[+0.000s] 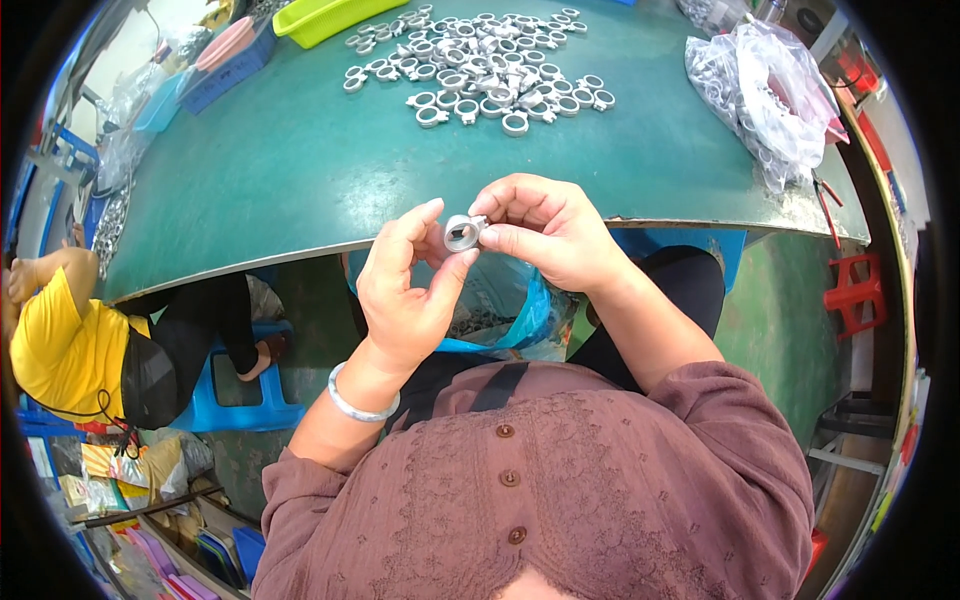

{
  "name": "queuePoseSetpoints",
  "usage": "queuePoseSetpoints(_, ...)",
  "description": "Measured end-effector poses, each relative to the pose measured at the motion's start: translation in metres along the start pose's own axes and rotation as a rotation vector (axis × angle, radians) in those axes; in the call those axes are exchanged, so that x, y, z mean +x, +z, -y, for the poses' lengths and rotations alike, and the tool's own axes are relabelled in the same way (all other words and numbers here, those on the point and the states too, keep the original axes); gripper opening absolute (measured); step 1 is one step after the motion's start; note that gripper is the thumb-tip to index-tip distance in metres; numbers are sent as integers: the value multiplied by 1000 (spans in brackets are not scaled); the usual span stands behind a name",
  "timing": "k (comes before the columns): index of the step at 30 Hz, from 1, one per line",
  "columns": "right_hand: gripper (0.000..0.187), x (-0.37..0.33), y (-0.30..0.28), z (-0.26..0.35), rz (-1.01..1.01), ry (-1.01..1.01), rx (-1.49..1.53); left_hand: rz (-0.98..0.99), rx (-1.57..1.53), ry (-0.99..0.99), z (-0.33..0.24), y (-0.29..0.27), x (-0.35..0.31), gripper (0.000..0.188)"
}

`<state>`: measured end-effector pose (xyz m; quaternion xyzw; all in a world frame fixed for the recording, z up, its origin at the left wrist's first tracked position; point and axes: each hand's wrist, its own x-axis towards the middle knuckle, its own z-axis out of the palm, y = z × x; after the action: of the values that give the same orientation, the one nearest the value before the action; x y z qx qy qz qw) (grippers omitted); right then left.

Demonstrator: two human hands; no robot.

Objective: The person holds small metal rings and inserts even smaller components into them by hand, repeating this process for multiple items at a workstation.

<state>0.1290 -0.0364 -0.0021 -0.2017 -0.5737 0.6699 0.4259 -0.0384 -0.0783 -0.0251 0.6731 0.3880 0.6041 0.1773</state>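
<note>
A small silver metal ring clamp (459, 220) with a lug on its side is held up in front of the table's near edge. My left hand (400, 290) grips it between thumb and index finger, its fingers curved around the left side. From the right, my right hand (555, 235) pinches the lug with thumb and fingertips. Dark material shows inside the ring, too small to make out. Farther back on the green table (280, 190) lies a loose pile of similar ring clamps (490, 85).
Below the table edge hangs an open blue plastic bag (535, 325). A clear bag of parts (765, 100) and red-handled pliers (828, 210) lie at the right. A lime-green tray (325, 20) and blue basket (225, 75) stand far left. A person in yellow (70, 345) sits left.
</note>
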Motion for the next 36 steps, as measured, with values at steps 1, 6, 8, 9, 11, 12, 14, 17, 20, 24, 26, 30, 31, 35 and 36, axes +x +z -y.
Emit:
queuePoseSetpoints(1, 14, 0, 0, 1, -1, -12, -26, 1, 0, -1, 0, 0, 0, 45)
queuePoseSetpoints(6, 14, -1, 0, 1, -2, -34, -84, 25, -24, -20, 3, 0, -2, 43)
queuePoseSetpoints(8, 14, -2, 0, 1, -21, -50, -147, 55, -103, -79, -1, 1, -2, 44)
queuePoseSetpoints(9, 14, -3, 0, 2, -21, -50, -147, 85, -182, -137, -3, 0, -2, 45)
queuePoseSetpoints(11, 14, -4, 1, 3, -42, -104, -271, 98, -273, -231, -9, -2, -2, 46)
queuePoseSetpoints(12, 14, -4, 1, 3, -42, -104, -270, 112, -364, -326, -10, -3, -2, 47)
queuePoseSetpoints(14, 14, -3, -1, 1, 6, -210, -413, 111, -341, -331, -10, -3, -1, 48)
queuePoseSetpoints(17, 15, -1, -3, -1, 4, -294, -491, 97, -279, -247, -10, -1, 0, 49)
queuePoseSetpoints(20, 16, -3, 0, -2, -26, -202, -342, 76, -175, -88, -7, 0, 0, 50)
queuePoseSetpoints(24, 17, -3, 1, -2, -24, -183, -347, 53, -38, 43, -3, -2, 0, 53)
queuePoseSetpoints(26, 17, -3, 1, -3, -34, -190, -353, 44, -7, 66, -3, -2, -1, 53)
queuePoseSetpoints(30, 17, -2, 1, -3, -37, -187, -365, 18, 58, 131, -1, -2, -2, 54)
queuePoseSetpoints(31, 17, -2, 1, -3, -36, -181, -364, 17, 57, 131, 0, -2, -2, 54)
queuePoseSetpoints(35, 17, -1, 3, -3, -34, -175, -377, 12, 120, 168, 3, -6, -4, 53)
queuePoseSetpoints(36, 17, 0, 3, -2, -33, -174, -378, 9, 138, 182, 3, -7, -5, 52)
